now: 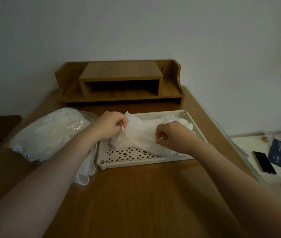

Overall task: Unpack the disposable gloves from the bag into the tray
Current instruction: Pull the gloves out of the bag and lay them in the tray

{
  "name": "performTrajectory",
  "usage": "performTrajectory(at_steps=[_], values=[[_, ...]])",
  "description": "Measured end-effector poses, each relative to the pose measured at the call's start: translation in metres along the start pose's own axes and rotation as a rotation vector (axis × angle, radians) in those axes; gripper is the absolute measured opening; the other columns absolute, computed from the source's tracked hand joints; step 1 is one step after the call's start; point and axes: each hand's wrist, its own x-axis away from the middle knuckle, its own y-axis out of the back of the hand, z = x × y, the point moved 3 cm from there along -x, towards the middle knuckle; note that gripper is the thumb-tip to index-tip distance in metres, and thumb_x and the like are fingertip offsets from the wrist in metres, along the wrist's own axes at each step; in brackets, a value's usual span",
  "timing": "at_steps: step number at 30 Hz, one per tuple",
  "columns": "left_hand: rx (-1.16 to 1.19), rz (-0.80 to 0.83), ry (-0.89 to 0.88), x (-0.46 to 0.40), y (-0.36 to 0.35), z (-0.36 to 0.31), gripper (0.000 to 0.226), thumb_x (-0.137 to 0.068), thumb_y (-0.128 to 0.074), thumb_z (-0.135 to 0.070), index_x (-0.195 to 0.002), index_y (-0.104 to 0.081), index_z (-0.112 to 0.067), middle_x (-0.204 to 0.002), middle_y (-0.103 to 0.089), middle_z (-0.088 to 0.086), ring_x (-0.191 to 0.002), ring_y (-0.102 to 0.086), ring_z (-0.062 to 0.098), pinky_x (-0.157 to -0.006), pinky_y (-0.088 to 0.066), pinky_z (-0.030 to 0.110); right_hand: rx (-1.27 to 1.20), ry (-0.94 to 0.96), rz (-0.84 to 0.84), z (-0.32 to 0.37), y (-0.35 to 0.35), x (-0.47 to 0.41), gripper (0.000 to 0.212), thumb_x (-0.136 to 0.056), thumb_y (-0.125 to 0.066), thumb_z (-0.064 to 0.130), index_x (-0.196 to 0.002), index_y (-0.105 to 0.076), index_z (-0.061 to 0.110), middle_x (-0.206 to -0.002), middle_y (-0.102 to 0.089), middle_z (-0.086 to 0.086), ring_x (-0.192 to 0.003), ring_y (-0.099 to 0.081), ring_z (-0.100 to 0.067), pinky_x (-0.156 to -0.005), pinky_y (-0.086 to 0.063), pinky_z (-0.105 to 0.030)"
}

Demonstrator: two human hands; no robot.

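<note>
Translucent white gloves (141, 133) – cream tray (146, 162), diamond-cutout floor – brown wood-grain table (136, 194), black phone (264, 162).

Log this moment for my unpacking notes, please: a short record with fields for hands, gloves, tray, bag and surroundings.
left hand: pinches the gloves over the tray
right hand: pinches the same gloves
gloves: thin, white, crumpled, partly lying in the tray
tray: cream, perforated floor, on the wooden table
bag: clear plastic, bulging, left of the tray
phone: on a side surface, right
</note>
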Motion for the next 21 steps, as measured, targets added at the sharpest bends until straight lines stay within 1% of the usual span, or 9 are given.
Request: performTrajectory(at_steps=[3,6,8,10,12,14,16,18,21], values=[[-0.023,0.049,0.005,0.003,-0.002,0.001,0.042,-0.084,-0.049,0.006,-0.065,-0.053,-0.031,-0.116,-0.063,-0.001,-0.106,-0.059,0.022,-0.094,-0.047,0.043,0.089,0.007,0.040,0.006,-0.002,0.006,0.011,-0.092,-0.057,0.028,-0.096,-0.063,0.020,-0.075,-0.049,0.011,-0.069,-0.045,-0.006,-0.066,-0.039,-0.018],[-0.130,0.169,0.058,0.008,-0.008,-0.002,0.029,-0.086,-0.049,-0.005,-0.073,-0.061,-0.028,-0.125,-0.060,-0.006,-0.113,-0.054,0.018,-0.098,-0.044,0.040,0.031,-0.052,0.144,0.008,-0.008,0.011,0.028,-0.091,-0.051,0.050,-0.082,-0.059,0.024,-0.074,-0.054,0.006,-0.070,-0.051,-0.011,-0.066,-0.040,-0.024],[-0.250,0.110,0.047,0.010,-0.005,-0.011,0.018,-0.091,-0.050,-0.018,-0.088,-0.067,-0.022,-0.120,-0.060,-0.005,-0.121,-0.045,0.016,-0.099,-0.038,0.037,-0.050,-0.055,0.020,0.005,-0.004,0.012,0.033,-0.096,-0.041,0.047,-0.074,-0.053,0.027,-0.075,-0.054,0.004,-0.068,-0.049,-0.011,-0.068,-0.040,-0.027],[-0.309,-0.069,-0.032,0.009,0.000,-0.028,0.022,-0.093,-0.047,-0.025,-0.097,-0.067,-0.017,-0.112,-0.060,-0.004,-0.121,-0.042,0.015,-0.098,-0.035,0.036,-0.002,-0.027,-0.198,0.002,0.002,0.009,0.029,-0.100,-0.038,0.036,-0.094,-0.063,0.022,-0.102,-0.060,-0.003,-0.092,-0.054,-0.016,-0.084,-0.045,-0.031],[-0.240,-0.142,-0.105,0.005,-0.004,-0.049,0.023,-0.095,-0.042,-0.018,-0.106,-0.062,-0.016,-0.118,-0.057,-0.003,-0.123,-0.039,0.014,-0.101,-0.031,0.033,0.100,-0.015,-0.188,0.000,-0.004,0.002,0.037,-0.101,-0.038,0.033,-0.131,-0.051,0.016,-0.139,-0.048,-0.005,-0.128,-0.042,-0.021,-0.109,-0.030,-0.035],[-0.147,-0.030,-0.100,-0.001,-0.024,-0.064,0.034,-0.097,-0.037,-0.009,-0.127,-0.052,-0.015,-0.136,-0.047,-0.001,-0.130,-0.036,0.012,-0.106,-0.027,0.027,0.224,0.017,-0.016,-0.001,-0.024,-0.007,0.056,-0.099,-0.037,0.041,-0.148,-0.027,0.016,-0.156,-0.023,-0.003,-0.144,-0.016,-0.021,-0.118,-0.006,-0.037],[-0.104,0.137,-0.031,-0.007,-0.051,-0.066,0.042,-0.101,-0.033,-0.015,-0.143,-0.035,-0.015,-0.151,-0.031,0.001,-0.138,-0.028,0.014,-0.110,-0.022,0.026,0.283,0.005,0.084,-0.004,-0.040,-0.012,0.070,-0.096,-0.032,0.054,-0.152,-0.011,0.019,-0.160,-0.010,-0.001,-0.147,-0.002,-0.021,-0.116,0.008,-0.042],[-0.178,0.249,0.045,-0.011,-0.070,-0.052,0.051,-0.103,-0.028,-0.032,-0.150,-0.018,-0.014,-0.158,-0.012,0.005,-0.145,-0.012,0.017,-0.115,-0.012,0.030,0.273,-0.067,0.141,-0.015,-0.044,-0.014,0.078,-0.092,-0.029,0.065,-0.153,-0.003,0.023,-0.161,0.000,-0.001,-0.147,0.006,-0.023,-0.113,0.014,-0.048],[-0.294,0.268,0.203,-0.014,-0.079,-0.030,0.074,-0.097,-0.021,-0.057,-0.151,0.000,-0.012,-0.159,0.007,0.008,-0.146,0.003,0.023,-0.117,-0.004,0.037,0.291,-0.169,0.210,-0.035,-0.040,-0.014,0.090,-0.082,-0.026,0.079,-0.151,0.004,0.029,-0.160,0.011,-0.002,-0.146,0.014,-0.027,-0.111,0.017,-0.053]])
